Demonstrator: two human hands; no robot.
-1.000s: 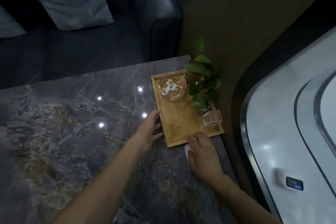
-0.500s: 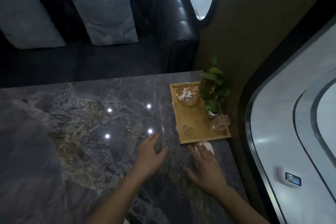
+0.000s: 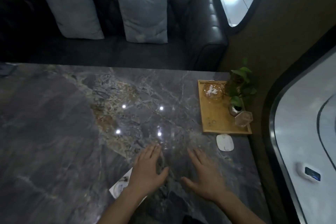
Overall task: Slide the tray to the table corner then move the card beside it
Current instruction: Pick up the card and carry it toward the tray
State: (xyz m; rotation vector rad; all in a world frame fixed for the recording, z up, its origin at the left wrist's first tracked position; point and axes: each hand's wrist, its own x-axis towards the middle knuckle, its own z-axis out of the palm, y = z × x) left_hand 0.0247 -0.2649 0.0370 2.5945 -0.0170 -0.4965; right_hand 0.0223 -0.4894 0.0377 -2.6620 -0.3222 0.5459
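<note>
A wooden tray (image 3: pixel 214 114) sits at the far right corner of the dark marble table (image 3: pixel 63 123). It carries a glass ashtray (image 3: pixel 213 91), a small potted plant (image 3: pixel 238 92) and a clear glass cup (image 3: pixel 243 118). A white card (image 3: pixel 120 185) lies near the table's front, partly hidden under my left wrist. My left hand (image 3: pixel 148 171) hovers flat with fingers apart, holding nothing. My right hand (image 3: pixel 203 174) is spread beside it, also free, well short of the tray.
A white oval device (image 3: pixel 225 142) lies on the table just in front of the tray. A dark leather sofa (image 3: pixel 205 29) with two grey cushions (image 3: pixel 143 17) stands behind the table. A curved white wall panel (image 3: pixel 305 132) runs along the right.
Both hands have left the tray and drawn back toward me. The view has tilted up and widened, and the white card now shows under my left wrist.
</note>
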